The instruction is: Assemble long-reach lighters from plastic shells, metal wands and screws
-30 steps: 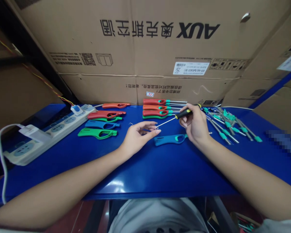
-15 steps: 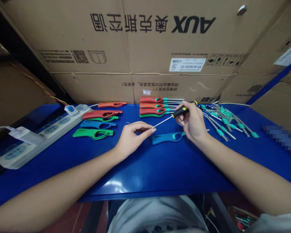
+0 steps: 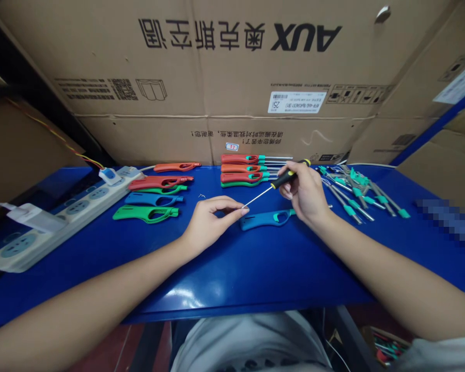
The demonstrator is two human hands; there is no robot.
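Observation:
My right hand (image 3: 304, 191) is closed round the black and yellow handle of a screwdriver (image 3: 281, 179), its thin shaft slanting down to the left. At the shaft's tip, the thumb and fingers of my left hand (image 3: 209, 222) are pinched together; whatever is between them is too small to make out. Just below the shaft lies a blue gas lighter (image 3: 261, 220) with a green trigger, its front end partly hidden behind my right hand. A few tiny screws (image 3: 202, 196) rest on the blue table (image 3: 217, 274), beyond my left hand.
Several lighters with metal tubes (image 3: 240, 169) are stacked at the back centre. Coloured lighter handles (image 3: 147, 213) lie to the left, beside a white power strip (image 3: 77, 212). Loose metal tubes with green ends (image 3: 356, 191) are heaped at right. A cardboard box (image 3: 201, 98) stands behind.
The view has shifted slightly. Both hands keep the same pose, with the screwdriver's tip still at my left fingertips. The tiny screws show more fully now.

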